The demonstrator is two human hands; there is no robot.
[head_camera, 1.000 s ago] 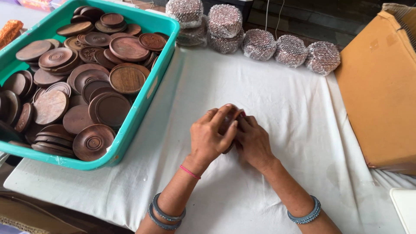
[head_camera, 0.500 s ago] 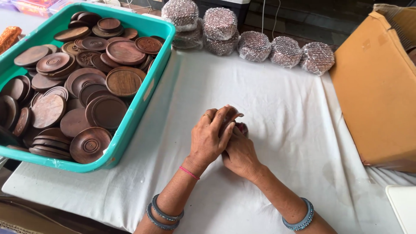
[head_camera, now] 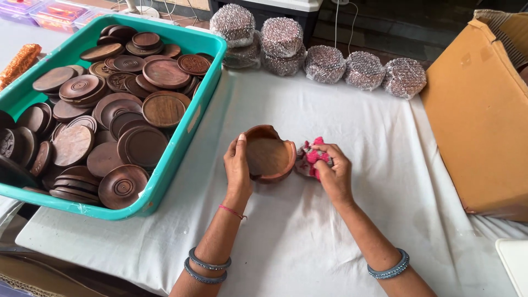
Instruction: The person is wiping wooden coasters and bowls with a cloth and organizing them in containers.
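Resting on a white cloth (head_camera: pixel 308 231) that covers the table: two forearms, each with grey-blue bangles at the near end; the left wrist also carries a thin red thread.

Left hand (head_camera: pixel 237 165): fingers pressed together and curled round the left rim of a small wooden bowl (head_camera: pixel 268 155), thumb up along the rim. Bowl tilted on its side, hollow facing the camera, lower edge touching the cloth, at table centre.

Right hand (head_camera: pixel 334 171): fingers bunched, pinching a crumpled red-and-white rag (head_camera: pixel 309 158), which lies just beside the bowl's right rim.

Left of the hands: teal plastic tub (head_camera: pixel 181 144), filled with dark brown round wooden lids and discs (head_camera: pixel 137 104), stacked and overlapping, some with turned concentric rings.

Right edge: tan cardboard box (head_camera: pixel 477 115), open flap at top.

Far edge of the cloth: a row of round bundles wrapped in bubble wrap (head_camera: pixel 324 61), two of them stacked on others at the left end.

Far left corner: an orange patterned packet (head_camera: pixel 20 61), partly cut off.
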